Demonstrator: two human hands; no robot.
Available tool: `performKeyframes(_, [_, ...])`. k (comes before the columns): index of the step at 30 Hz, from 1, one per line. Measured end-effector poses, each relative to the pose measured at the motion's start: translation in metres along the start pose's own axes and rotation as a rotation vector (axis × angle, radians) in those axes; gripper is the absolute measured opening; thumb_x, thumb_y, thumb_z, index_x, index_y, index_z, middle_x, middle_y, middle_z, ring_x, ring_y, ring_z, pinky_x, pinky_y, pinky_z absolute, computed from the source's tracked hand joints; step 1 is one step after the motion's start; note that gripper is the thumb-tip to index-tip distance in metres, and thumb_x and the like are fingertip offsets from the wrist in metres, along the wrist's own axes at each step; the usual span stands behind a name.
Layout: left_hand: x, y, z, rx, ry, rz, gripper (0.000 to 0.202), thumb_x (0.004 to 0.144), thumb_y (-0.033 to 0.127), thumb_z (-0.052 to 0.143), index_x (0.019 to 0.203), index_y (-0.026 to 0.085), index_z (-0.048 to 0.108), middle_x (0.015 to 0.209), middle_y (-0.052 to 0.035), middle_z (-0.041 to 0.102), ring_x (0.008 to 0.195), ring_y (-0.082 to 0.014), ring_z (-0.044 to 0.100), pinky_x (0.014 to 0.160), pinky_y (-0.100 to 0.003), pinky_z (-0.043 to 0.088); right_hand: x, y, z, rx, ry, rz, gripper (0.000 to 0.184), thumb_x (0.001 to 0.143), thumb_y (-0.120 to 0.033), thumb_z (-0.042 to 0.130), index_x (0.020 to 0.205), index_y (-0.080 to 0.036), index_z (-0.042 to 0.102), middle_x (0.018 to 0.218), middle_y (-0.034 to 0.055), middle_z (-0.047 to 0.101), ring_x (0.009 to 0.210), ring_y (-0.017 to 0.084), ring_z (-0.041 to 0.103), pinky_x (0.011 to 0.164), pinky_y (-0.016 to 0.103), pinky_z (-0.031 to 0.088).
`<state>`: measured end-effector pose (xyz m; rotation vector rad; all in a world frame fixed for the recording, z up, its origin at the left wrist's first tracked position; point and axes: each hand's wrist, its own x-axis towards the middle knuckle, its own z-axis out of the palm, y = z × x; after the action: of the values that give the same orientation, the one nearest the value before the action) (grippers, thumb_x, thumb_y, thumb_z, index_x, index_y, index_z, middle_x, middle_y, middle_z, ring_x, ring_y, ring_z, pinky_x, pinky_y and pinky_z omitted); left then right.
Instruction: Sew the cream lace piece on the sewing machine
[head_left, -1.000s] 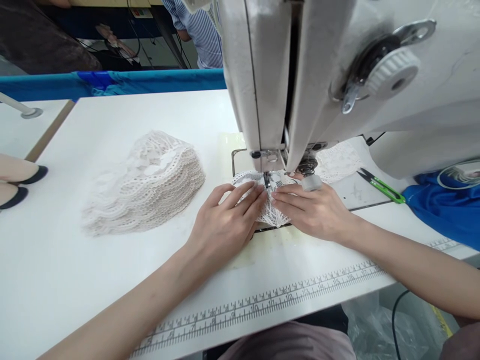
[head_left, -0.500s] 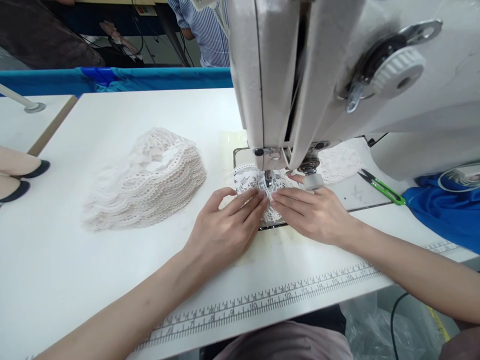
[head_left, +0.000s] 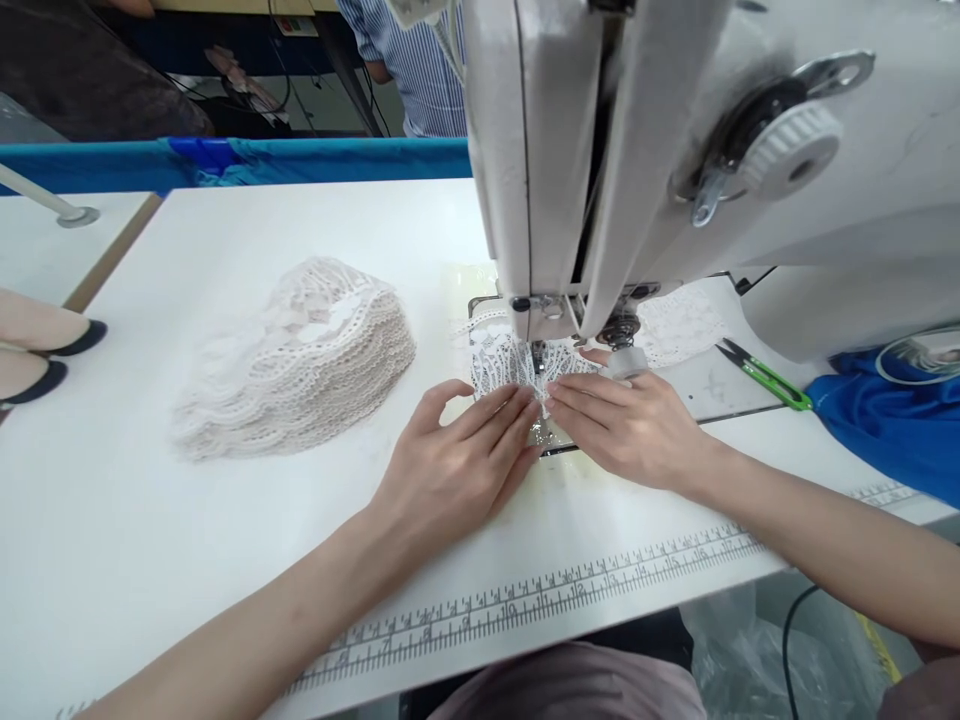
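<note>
Right under the head of the sewing machine there's a piece of white lace, sitting at the presser foot and spreading out to both sides of it. Relative to the hands it's just past the fingertips, with its near edge tucked under them. The left hand comes in from the left, fingers stretched out and laid flat on that edge, thumb sticking out off to the side. The right hand mirrors it from the other side, fingers straight and pressing down, one fingertip poking up higher beside the foot. So both hands are spread flat rather than clamped on anything, and their fingertips almost meet in front of the foot with a small gap between.

Over on the left of the worktop, well apart from the hands, there's a big heap of lace pieces, kinda blurry on its left side. More pale lace lies behind the right hand. Green-handled snips are off to the right, tips toward the machine, handle right by some bunched blue fabric. A printed ruler runs along the front edge.
</note>
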<state>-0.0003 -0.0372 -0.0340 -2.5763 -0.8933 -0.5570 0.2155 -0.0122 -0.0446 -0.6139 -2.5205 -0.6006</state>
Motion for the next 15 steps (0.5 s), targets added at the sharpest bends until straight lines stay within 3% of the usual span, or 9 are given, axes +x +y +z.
performKeyframes(15, [0.005, -0.006, 0.007, 0.048, -0.004, -0.053, 0.024, 0.095, 0.026, 0.052, 0.113, 0.013, 0.062, 0.113, -0.0085, 0.071, 0.105, -0.0216, 0.067, 0.09, -0.045, 0.04, 0.005, 0.0, 0.001, -0.007, -0.041, 0.135, 0.02, 0.093, -0.017, 0.052, 0.099, -0.011, 0.07, 0.091, 0.0035, 0.076, 0.078, 0.016, 0.067, 0.101, 0.039, 0.047])
